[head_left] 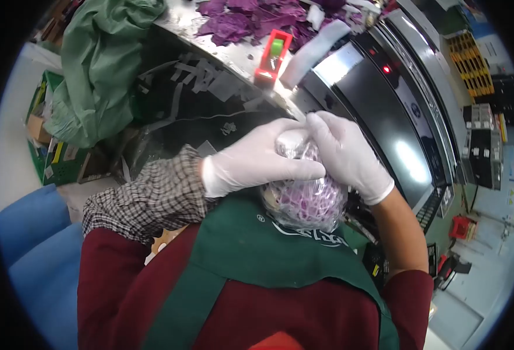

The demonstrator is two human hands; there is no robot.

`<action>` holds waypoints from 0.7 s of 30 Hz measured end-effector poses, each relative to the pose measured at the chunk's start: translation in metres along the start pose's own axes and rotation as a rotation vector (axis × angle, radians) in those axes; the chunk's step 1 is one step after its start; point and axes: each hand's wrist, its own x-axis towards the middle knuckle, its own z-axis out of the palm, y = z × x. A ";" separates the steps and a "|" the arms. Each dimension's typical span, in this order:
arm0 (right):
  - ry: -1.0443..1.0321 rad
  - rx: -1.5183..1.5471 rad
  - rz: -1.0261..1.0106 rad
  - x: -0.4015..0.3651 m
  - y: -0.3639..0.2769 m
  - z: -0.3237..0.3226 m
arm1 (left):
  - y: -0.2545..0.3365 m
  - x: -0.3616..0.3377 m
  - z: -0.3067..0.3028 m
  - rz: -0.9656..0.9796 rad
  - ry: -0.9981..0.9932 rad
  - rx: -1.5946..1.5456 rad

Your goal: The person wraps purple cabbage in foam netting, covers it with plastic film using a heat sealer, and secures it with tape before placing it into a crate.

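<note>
Counter edge (229, 59) lies just beyond — hands (248, 158) clasp a wrapped bundle (308, 203).

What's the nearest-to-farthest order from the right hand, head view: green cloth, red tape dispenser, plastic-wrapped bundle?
1. Plastic-wrapped bundle: against the right hand.
2. Red tape dispenser: ahead, on the counter.
3. Green cloth: far upper left.

Green cloth (102, 64) droops here — partly hiding a green crate (65, 172)! Opposite, a red basket (461, 227) catches the eye.
</note>
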 end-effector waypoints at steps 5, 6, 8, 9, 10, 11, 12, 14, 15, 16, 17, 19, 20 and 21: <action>0.069 0.049 0.044 0.011 0.003 0.011 | -0.001 0.000 -0.015 -0.053 0.060 -0.185; 0.114 0.083 0.027 0.015 0.001 0.012 | -0.003 0.001 -0.021 -0.042 0.094 -0.155; 0.160 0.175 0.050 0.022 -0.006 0.009 | 0.013 -0.003 -0.033 -0.112 0.058 -0.155; 0.186 0.229 0.041 0.026 -0.009 0.009 | 0.019 -0.002 -0.041 -0.119 0.019 -0.136; 0.211 0.286 0.031 0.030 -0.014 0.011 | 0.025 -0.001 -0.050 -0.128 -0.018 -0.117; 0.246 0.256 0.038 0.034 -0.021 0.015 | 0.031 -0.001 -0.059 -0.137 -0.053 -0.101; 0.271 0.265 0.042 0.039 -0.026 0.018 | 0.037 -0.002 -0.065 -0.149 -0.051 -0.087; 0.313 0.277 0.053 0.050 -0.033 0.023 | 0.048 -0.002 -0.077 -0.171 -0.045 -0.070; 0.338 0.303 0.072 0.055 -0.038 0.026 | 0.051 -0.001 -0.082 -0.180 -0.033 -0.075; 0.367 0.331 0.091 0.060 -0.043 0.029 | 0.054 0.001 -0.087 -0.191 -0.023 -0.078; 0.397 0.361 0.111 0.064 -0.047 0.032 | 0.056 0.002 -0.093 -0.203 -0.014 -0.079; 0.442 0.462 0.067 0.076 -0.039 0.040 | 0.054 0.005 -0.108 -0.193 -0.012 -0.097; 0.467 0.511 0.045 0.081 -0.033 0.041 | 0.054 0.007 -0.118 -0.188 -0.013 -0.106; 0.447 0.784 0.214 0.082 -0.032 0.035 | 0.057 0.008 -0.128 -0.168 -0.010 -0.073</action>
